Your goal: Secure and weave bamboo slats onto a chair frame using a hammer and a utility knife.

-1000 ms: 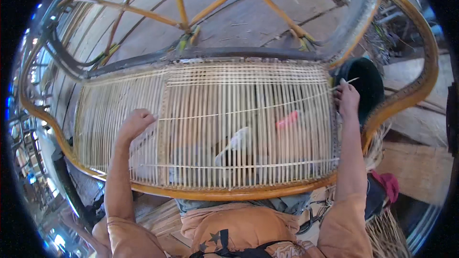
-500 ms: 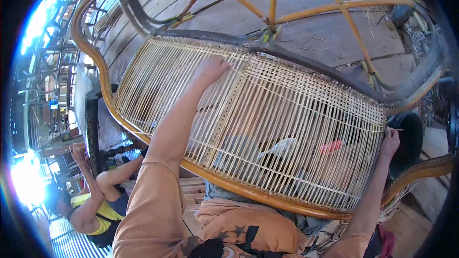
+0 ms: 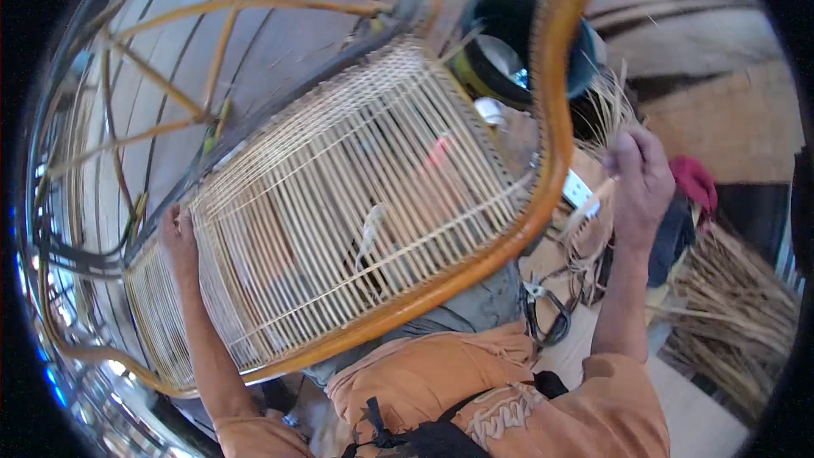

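Observation:
A rattan seat frame (image 3: pixel 551 161) lies across my lap, strung with close rows of pale cane strands (image 3: pixel 314 195). Crossing strands are woven densely along its far edge. My left hand (image 3: pixel 178 242) rests with bent, closed fingers on the panel beside its dividing strip; what the fingers pinch is too small to make out. Off the right side of the frame, my right hand (image 3: pixel 640 165) is raised, its fingers closed around what looks like a thin cane strand, blurred by motion. Through the rows show a whitish object (image 3: pixel 370 229) and a red one (image 3: pixel 437 151).
A dark green bucket (image 3: pixel 487 13) stands beyond the frame's right end. Near my right arm are a white power strip (image 3: pixel 581 193), black-handled scissors (image 3: pixel 551 322), a red cloth (image 3: pixel 695 182) and a bundle of cane strips (image 3: pixel 729 314). Rattan poles (image 3: pixel 225 42) cross at far left.
My view has swung right, bringing the bucket, scissors and cane bundle into sight. My right hand has moved from the panel's right edge outward, clear of the frame. My left hand stays near the divider.

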The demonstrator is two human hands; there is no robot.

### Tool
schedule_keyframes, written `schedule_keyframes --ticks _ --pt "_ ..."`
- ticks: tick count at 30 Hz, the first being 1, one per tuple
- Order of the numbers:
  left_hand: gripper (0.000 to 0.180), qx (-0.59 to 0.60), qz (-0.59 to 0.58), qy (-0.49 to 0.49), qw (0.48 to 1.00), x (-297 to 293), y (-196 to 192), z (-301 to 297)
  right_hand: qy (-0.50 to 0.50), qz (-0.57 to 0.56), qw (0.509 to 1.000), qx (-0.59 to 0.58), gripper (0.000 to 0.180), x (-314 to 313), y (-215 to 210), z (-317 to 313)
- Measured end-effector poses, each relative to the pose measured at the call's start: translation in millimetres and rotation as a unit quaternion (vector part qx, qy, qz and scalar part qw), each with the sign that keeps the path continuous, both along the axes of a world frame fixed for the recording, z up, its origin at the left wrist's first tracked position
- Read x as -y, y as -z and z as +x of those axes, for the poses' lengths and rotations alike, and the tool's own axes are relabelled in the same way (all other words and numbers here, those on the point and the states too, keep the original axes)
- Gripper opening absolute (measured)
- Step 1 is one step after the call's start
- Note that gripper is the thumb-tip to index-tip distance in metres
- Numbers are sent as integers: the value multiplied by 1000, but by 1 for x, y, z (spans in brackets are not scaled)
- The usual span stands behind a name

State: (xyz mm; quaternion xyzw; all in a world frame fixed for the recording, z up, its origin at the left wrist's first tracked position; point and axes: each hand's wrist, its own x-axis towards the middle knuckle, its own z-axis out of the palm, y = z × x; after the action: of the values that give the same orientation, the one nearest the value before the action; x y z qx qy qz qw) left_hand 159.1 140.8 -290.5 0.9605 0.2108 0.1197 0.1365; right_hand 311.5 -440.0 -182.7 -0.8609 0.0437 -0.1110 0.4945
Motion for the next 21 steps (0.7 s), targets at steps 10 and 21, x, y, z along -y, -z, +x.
schedule_keyframes --ticks 10,21 --pt "24 -86 -228 155 958 214 -37 102 -80 -264 906 -320 27 106 120 -238" --pt "27 -41 -345 188 919 298 4 180 -126 -268 823 -486 38 104 104 -268"
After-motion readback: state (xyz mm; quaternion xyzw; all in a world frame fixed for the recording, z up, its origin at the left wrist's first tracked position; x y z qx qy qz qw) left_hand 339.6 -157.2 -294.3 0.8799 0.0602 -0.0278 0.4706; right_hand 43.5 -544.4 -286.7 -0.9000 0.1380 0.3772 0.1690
